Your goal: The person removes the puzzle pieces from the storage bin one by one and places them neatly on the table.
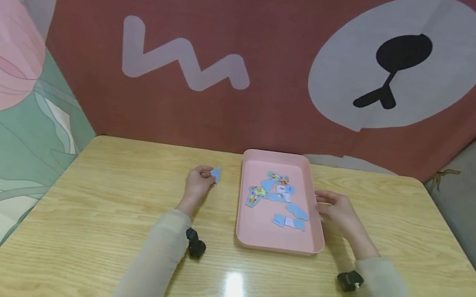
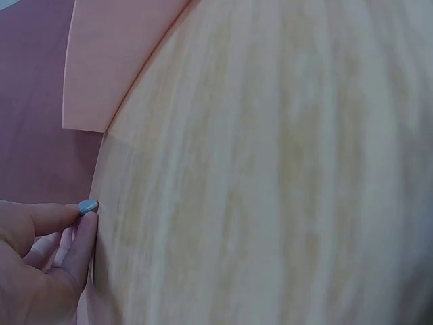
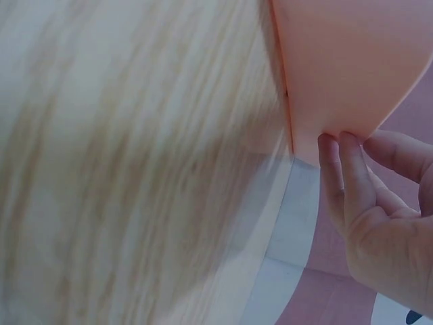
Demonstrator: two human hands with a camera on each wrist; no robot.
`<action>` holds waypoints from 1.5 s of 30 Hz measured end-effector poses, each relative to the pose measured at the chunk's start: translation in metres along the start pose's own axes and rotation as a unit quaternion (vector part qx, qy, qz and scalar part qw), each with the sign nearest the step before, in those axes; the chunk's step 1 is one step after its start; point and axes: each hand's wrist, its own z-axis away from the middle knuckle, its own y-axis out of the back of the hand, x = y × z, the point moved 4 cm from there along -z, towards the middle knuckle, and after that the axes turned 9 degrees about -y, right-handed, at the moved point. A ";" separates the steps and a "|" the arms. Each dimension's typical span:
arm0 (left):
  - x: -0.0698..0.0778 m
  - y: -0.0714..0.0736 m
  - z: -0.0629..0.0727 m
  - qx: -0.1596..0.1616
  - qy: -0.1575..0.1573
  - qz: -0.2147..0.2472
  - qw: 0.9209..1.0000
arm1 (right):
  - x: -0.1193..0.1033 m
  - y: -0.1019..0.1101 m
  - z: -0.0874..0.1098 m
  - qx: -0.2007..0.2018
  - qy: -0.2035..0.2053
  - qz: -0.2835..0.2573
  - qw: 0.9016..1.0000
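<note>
In the head view my left hand (image 1: 199,183) pinches a small light-blue puzzle piece (image 1: 215,174) between thumb and fingers, left of the pink tray. Only a narrow blue end of that piece (image 2: 88,206) shows at the fingertips in the left wrist view. The pink tray (image 1: 248,235) lies on the table with several irregular blue cut-out pieces (image 1: 297,212) inside, some carrying bright multicoloured patterns. At the tray's right side is my right hand (image 1: 337,208), its fairly straight fingers (image 3: 353,169) touching the outer wall near the rim.
Both things rest on a light wood-grain table (image 1: 120,192). Behind it hangs a reddish-brown cloth (image 1: 271,112) with a cartoon face. A black wrist camera (image 1: 195,244) sits on the left sleeve, another black camera (image 1: 349,280) on the right.
</note>
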 end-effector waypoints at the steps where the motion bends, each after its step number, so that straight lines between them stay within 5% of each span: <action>1: 0.000 0.000 0.000 0.000 -0.004 -0.008 1.000 | 0.000 0.000 0.000 0.000 0.000 -0.001 1.000; 10: 0.003 0.000 0.001 -0.012 -0.024 -0.070 0.997 | 0.001 0.001 0.001 -0.004 0.003 -0.016 1.000; 25: 0.001 0.004 -0.001 -0.024 -0.042 -0.107 0.993 | 0.002 0.000 -0.001 -0.006 0.003 -0.039 0.999; 35: 0.012 0.003 0.003 -0.036 -0.028 -0.037 0.998 | 0.002 0.000 -0.001 -0.010 0.008 -0.052 0.999; 41: 0.037 -0.015 0.011 -0.047 -0.052 0.030 0.997 | 0.003 0.000 -0.001 -0.012 0.009 -0.058 0.998; 45: 0.058 -0.032 0.023 -0.085 -0.084 0.027 0.992 | 0.003 0.001 0.000 -0.014 0.012 -0.054 0.998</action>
